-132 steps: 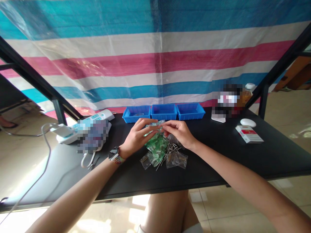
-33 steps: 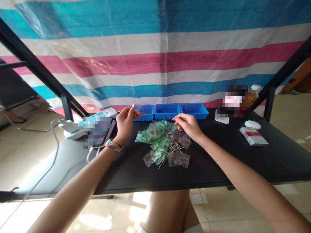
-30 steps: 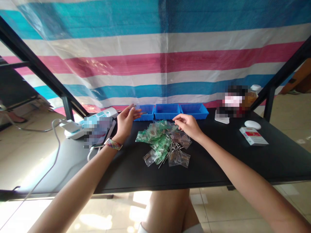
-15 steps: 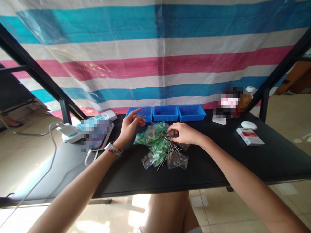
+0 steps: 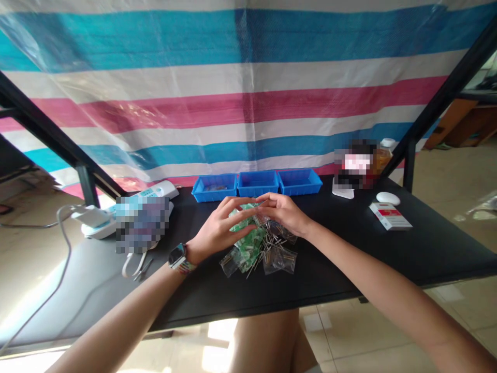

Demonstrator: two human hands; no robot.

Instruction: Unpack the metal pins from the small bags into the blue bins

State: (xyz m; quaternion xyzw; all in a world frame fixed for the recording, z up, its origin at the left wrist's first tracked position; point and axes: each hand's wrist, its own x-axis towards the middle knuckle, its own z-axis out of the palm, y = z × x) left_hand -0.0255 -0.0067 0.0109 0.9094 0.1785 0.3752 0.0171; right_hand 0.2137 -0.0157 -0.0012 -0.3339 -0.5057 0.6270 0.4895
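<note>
A pile of small green plastic bags [image 5: 250, 247] lies mid-table, mixed with thin metal pins [image 5: 267, 242] and clear plastic bags [image 5: 281, 261] holding small brass-coloured pieces. Over the left of the pile stretches my left hand [image 5: 219, 228], fingers apart and palm down; it covers part of the green bags. My right hand [image 5: 289, 213] is over the pile's far right side, its fingers bent and drawn together. The fingertips of both hands meet or nearly meet. Whatever lies between my right fingers is too small or hidden to make out.
Behind the pile stand three blue bins: a left bin [image 5: 196, 195] with small items inside, a middle bin [image 5: 258, 190] and a right bin [image 5: 301, 187]. A power strip [image 5: 165, 189] and a blurred device lie left. At right are a white-red box [image 5: 391, 217], a white mouse [image 5: 388, 198] and a bottle [image 5: 384, 153].
My left hand has come down and right from before the left bin onto the pile, turning palm down. My right hand stays over the pile, now close to the left. The view has shifted slightly.
</note>
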